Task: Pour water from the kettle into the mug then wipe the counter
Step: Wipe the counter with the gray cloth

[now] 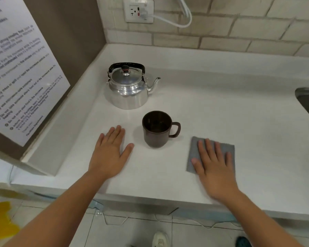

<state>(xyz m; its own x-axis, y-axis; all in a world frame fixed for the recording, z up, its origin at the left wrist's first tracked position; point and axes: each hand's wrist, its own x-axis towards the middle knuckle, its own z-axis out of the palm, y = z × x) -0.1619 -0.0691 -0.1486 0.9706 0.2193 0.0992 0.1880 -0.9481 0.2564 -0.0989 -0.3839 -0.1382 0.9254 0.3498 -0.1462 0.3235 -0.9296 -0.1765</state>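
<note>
left hand flat and open on the surface near its front edge, holding nothing; right hand spread flat on the grey cloth, not gripping it. brown mug stands between the hands, kettle behind it toward the back-left corner, spout facing right. risk: mug looks light, so a careless reach could tip it, and a fast pour may splash.
</note>
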